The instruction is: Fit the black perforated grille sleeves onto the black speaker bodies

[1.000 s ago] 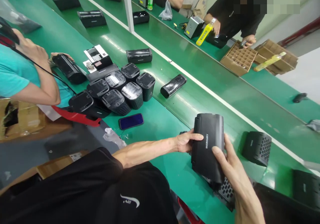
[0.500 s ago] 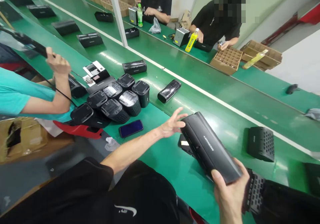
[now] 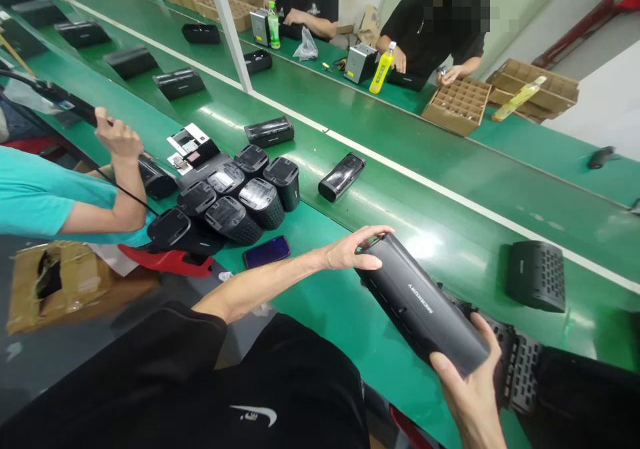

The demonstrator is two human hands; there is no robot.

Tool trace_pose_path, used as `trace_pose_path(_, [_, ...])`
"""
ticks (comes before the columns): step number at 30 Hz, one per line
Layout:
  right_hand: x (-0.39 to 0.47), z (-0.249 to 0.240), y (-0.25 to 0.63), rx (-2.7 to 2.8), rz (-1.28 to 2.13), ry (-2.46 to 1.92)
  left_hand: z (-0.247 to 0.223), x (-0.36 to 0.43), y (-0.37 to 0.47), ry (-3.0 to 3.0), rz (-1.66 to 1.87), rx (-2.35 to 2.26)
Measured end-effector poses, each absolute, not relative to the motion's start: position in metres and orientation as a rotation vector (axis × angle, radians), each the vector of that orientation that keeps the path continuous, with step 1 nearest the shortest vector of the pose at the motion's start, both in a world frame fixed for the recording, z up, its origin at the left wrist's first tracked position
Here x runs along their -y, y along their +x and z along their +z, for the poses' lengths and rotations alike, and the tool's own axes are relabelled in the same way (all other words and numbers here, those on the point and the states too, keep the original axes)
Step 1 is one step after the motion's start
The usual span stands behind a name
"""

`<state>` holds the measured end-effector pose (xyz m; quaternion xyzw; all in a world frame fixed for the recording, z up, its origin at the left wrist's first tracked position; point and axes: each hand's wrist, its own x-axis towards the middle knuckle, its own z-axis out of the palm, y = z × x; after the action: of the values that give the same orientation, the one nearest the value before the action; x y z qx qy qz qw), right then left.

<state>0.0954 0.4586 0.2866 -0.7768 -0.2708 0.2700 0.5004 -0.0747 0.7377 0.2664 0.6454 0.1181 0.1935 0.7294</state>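
A long black casing [image 3: 420,302] with white lettering is held tilted above the green bench [image 3: 340,295]. My left hand [image 3: 357,249] grips its upper left end, thumb on the top face and fingers over the far edge. Around the lower right end, my right hand [image 3: 470,375] is closed, with the thumb on the near side. Behind and beside my right hand lie black perforated parts [image 3: 525,369], partly hidden by the casing.
Several black units [image 3: 230,219] stand grouped at the left, near a phone [image 3: 267,252]. More casings lie on the green belt [image 3: 400,195], one [image 3: 343,177] near the middle. A co-worker's arm [image 3: 107,215] is at the left; two people sit across.
My left hand has gone from spread fingers at the casing's end to gripping it. The casing has shifted slightly down and right, and my right hand still holds it.
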Motion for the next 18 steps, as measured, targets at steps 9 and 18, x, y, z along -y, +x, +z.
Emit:
trace_pose_path(9, [-0.487,0.276,0.073,0.568,0.410,-1.984,0.246,-0.701,-0.062,1.057,0.536,-0.638])
trace_pose_path(18, [-0.484,0.312,0.056,1.136,0.608,-1.834,0.229,-0.665,-0.060,0.166,-0.011,-0.262])
